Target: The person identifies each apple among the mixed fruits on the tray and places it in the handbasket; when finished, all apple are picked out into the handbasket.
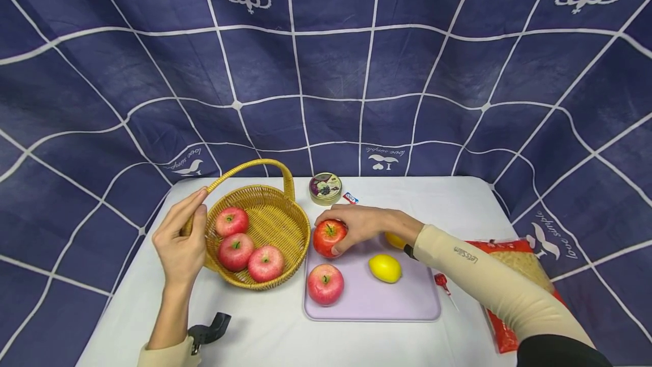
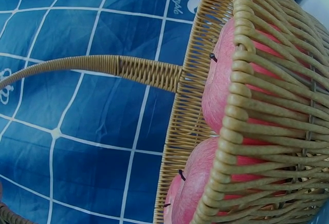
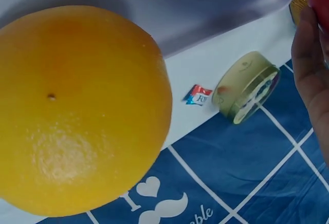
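Note:
My left hand (image 1: 180,245) grips the handle (image 1: 254,164) of a yellow wicker basket (image 1: 287,217) at its left side. Three pink-red apples lie in the basket; the left wrist view shows one apple (image 2: 218,90) close behind the woven rim. With thumb and fingers my right hand (image 1: 364,224) holds a red apple (image 1: 328,235) over the back left corner of a pale purple tray (image 1: 377,307). Another apple (image 1: 325,285) sits at the tray's front left, and a lemon (image 1: 385,268) lies near its middle. A yellow-orange round fruit (image 3: 87,111) is partly hidden under my right forearm in the head view.
Behind the tray stand a round tin (image 1: 325,188) and a small wrapped candy (image 1: 350,198). To the right lie a red lollipop (image 1: 441,280) and a red bag with a clear window (image 1: 501,327). A blue checked cloth (image 1: 331,72) hangs around the white table (image 1: 265,327).

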The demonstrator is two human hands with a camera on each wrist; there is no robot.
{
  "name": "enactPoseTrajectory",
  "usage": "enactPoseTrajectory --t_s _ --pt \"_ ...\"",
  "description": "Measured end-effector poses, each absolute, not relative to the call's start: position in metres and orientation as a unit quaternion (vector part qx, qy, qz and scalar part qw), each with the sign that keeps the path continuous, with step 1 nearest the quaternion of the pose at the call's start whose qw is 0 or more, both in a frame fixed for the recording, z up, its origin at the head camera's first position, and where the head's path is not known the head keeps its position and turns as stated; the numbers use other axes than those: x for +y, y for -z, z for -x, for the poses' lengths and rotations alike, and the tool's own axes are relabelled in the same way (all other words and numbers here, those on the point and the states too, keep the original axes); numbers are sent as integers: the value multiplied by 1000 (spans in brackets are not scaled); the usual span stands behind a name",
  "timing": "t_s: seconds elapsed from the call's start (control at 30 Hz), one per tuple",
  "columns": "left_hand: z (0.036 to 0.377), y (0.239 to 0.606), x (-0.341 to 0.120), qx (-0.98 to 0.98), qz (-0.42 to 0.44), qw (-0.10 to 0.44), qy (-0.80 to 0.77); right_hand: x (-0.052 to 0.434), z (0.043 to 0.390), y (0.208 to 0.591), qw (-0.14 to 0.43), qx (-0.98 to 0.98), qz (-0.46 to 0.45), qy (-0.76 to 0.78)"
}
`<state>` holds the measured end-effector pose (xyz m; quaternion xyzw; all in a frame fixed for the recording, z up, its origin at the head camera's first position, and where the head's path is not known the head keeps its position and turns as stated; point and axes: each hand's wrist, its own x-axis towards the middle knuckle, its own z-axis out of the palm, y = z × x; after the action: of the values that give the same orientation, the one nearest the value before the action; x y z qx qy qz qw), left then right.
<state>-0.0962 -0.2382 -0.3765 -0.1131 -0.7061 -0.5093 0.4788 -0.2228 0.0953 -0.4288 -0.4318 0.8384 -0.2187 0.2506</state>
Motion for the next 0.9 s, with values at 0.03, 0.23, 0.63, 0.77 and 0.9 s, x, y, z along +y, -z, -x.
enactPoseTrajectory --t_s 0.03,0.23,0.63,0.77,0.9 --pt "96 376 -238 -706 114 479 509 95 223 428 248 837 434 221" --pt "96 376 -238 -704 117 479 511 92 223 423 231 833 442 238" --pt "95 374 -237 -706 117 481 507 77 224 415 199 822 464 262" --pt "94 373 -236 -709 114 480 504 71 224 415 186 821 472 264" --pt "94 373 -235 -708 115 479 506 66 223 416 173 824 473 261"
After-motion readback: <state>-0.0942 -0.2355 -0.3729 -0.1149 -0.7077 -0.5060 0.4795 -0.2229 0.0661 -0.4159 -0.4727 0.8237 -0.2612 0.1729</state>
